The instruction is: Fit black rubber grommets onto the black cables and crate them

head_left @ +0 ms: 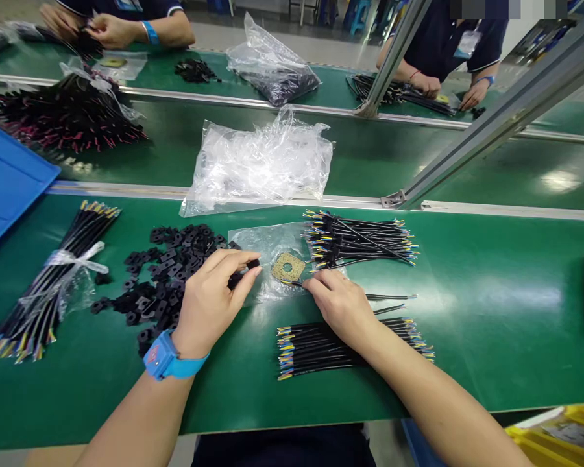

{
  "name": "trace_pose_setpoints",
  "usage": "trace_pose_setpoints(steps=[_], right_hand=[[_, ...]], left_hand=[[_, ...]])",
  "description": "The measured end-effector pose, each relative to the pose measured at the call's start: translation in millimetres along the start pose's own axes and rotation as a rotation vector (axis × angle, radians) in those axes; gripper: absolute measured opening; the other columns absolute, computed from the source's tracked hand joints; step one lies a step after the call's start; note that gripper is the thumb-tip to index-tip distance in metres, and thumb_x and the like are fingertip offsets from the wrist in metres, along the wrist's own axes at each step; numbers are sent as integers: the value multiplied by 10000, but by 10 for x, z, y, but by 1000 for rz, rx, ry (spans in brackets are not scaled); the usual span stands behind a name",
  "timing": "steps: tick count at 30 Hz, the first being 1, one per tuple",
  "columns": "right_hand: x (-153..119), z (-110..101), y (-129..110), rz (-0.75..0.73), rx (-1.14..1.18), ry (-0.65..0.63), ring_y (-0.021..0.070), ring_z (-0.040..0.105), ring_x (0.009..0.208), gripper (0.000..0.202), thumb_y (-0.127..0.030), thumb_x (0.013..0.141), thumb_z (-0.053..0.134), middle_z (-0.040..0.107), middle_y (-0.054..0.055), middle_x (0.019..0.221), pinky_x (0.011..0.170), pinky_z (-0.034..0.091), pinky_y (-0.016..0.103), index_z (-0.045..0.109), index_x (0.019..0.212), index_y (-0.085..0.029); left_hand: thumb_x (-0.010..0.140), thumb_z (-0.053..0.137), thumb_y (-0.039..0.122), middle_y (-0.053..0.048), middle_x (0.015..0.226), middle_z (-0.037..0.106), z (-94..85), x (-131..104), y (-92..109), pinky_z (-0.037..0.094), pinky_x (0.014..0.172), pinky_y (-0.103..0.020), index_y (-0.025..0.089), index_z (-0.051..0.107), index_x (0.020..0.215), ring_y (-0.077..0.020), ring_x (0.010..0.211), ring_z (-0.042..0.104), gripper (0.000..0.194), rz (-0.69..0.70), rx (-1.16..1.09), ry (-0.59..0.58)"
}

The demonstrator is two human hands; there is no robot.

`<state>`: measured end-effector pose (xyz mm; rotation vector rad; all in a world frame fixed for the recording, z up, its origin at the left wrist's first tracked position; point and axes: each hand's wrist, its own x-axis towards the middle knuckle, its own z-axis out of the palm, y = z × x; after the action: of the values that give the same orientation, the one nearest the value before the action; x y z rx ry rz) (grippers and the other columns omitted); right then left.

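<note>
Left hand pinches a black block, right hand a black cable, frame centre. Upper cable stack, right of centre: blocks on left ends. Lower stack: none visible; loose block heap left of centre. Clear bag, top centre: dark parts inside. Blue bin, left edge: contents unclear.

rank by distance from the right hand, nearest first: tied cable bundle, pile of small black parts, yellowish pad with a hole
From the right hand:
1. yellowish pad, just left of its fingertips
2. pile of small black parts, farther left, past the pad
3. tied cable bundle, far left
</note>
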<state>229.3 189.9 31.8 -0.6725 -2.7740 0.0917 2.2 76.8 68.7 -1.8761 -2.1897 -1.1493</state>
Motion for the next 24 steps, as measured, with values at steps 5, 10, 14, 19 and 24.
trace_pose_setpoints(steps=[5, 10, 14, 19, 24], right_hand=[[-6, -79, -26, -51, -89, -35, 191, 615, 820, 207, -65, 982, 578, 711, 38, 900, 652, 452, 301, 720, 1054, -198], [-17, -83, 16, -78, -119, -21, 181, 655, 776, 244, -60, 972, 585, 724, 52, 854, 636, 474, 283, 726, 1156, -137], [-14, -123, 33, -35, 38, 164, 150, 683, 749, 277, -110, 1026, 537, 743, 45, 879, 645, 516, 242, 726, 1218, -173], [-15, -264, -49, -48, 317, 364, 125, 698, 776, 268, -149, 1048, 548, 743, 39, 900, 729, 580, 225, 711, 1256, -196], [-34, -289, -117, -88, 325, 463, 123, 658, 716, 282, -82, 995, 608, 709, 35, 844, 667, 570, 222, 724, 1234, -177]], left_hand=[[968, 660, 274, -51, 1019, 759, -10, 5, 11, 597, 802, -285, 181, 754, 1076, -160, 812, 729, 171, -75, -70, -10], [891, 747, 386, -57, 1012, 796, -1, 3, 3, 617, 807, -301, 208, 772, 1068, -194, 854, 763, 252, -395, -420, -144], [790, 846, 438, -73, 937, 823, 55, 16, 26, 626, 778, -289, 198, 783, 1054, -212, 861, 775, 362, -633, -749, -202], [609, 977, 435, -37, 777, 796, 129, 53, 119, 610, 705, -227, 190, 818, 911, -150, 731, 738, 421, -831, -1106, -186], [507, 1026, 407, -30, 704, 777, 123, 79, 221, 572, 619, -179, 185, 828, 824, -119, 657, 712, 435, -947, -1283, -201]])
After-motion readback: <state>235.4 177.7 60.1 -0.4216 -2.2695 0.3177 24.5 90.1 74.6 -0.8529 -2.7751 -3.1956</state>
